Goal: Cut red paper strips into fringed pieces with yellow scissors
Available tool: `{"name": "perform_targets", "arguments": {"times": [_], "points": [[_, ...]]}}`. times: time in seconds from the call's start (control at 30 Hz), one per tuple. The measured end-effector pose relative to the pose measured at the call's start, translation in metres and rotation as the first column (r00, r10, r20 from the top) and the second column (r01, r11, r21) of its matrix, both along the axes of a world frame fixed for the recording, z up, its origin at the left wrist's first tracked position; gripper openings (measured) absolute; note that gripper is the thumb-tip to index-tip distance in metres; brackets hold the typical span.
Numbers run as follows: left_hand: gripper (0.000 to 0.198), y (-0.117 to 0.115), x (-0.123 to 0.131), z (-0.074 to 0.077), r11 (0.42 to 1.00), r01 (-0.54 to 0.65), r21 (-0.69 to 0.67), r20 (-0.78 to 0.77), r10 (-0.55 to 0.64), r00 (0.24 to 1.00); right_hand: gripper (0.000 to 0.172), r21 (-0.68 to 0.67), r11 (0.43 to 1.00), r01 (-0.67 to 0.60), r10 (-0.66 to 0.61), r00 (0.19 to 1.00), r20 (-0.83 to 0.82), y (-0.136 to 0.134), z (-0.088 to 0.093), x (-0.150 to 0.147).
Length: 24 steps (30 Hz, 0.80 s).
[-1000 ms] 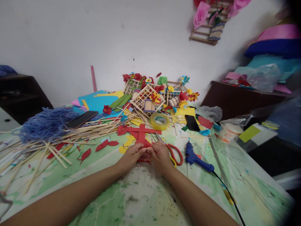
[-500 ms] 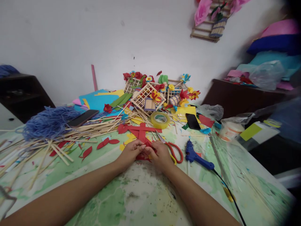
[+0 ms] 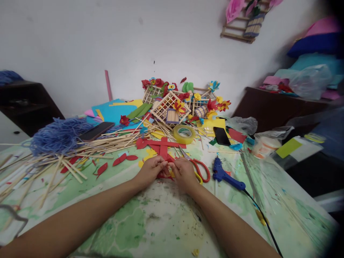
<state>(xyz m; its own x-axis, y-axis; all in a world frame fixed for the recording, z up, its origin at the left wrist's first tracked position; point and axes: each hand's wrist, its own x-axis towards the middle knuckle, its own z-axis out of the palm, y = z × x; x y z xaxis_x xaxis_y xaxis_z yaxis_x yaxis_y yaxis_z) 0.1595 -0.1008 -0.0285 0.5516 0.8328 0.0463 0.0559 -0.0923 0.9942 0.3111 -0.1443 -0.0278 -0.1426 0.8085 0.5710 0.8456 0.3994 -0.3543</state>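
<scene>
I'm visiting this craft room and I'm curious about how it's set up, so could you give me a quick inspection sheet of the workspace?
Surface: paint-stained green and white tabletop.
Work items: red paper shape, cross-like, with red-handled scissors beside it.
Clutter: loose wooden sticks, blue yarn, clear tape roll, black phone, wooden lattice frames among paper flowers.
Hands: left hand and right hand both pinch the red paper shape.
Cables: black cord runs from blue hot glue gun toward the table's near edge.
Surroundings: white wall, dark cabinet.
</scene>
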Motion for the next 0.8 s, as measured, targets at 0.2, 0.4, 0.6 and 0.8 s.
{"name": "perform_targets", "arguments": {"times": [0.2, 0.4, 0.6, 0.8], "points": [[0.030, 0.007, -0.007, 0.002, 0.997, -0.040, 0.073, 0.007, 0.040, 0.999, 0.042, 0.071, 0.997, 0.042, -0.044, 0.998, 0.035, 0.000, 0.003, 0.007], [0.030, 0.025, -0.011, 0.007, 0.926, -0.322, -0.199, 0.322, 0.372, 0.871, 0.044, 0.163, 0.965, 0.206, -0.220, 0.973, 0.072, 0.003, 0.014, 0.026], [0.028, -0.001, 0.006, 0.011, 0.920, 0.036, -0.391, 0.392, 0.131, 0.910, 0.037, 0.105, 0.994, 0.041, -0.068, 0.958, 0.279, 0.000, 0.011, 0.005], [0.031, 0.002, 0.002, 0.008, 0.928, 0.026, -0.372, 0.400, 0.135, 0.907, 0.036, 0.015, 0.999, 0.029, -0.032, 0.954, 0.298, -0.005, 0.013, 0.002]]}}
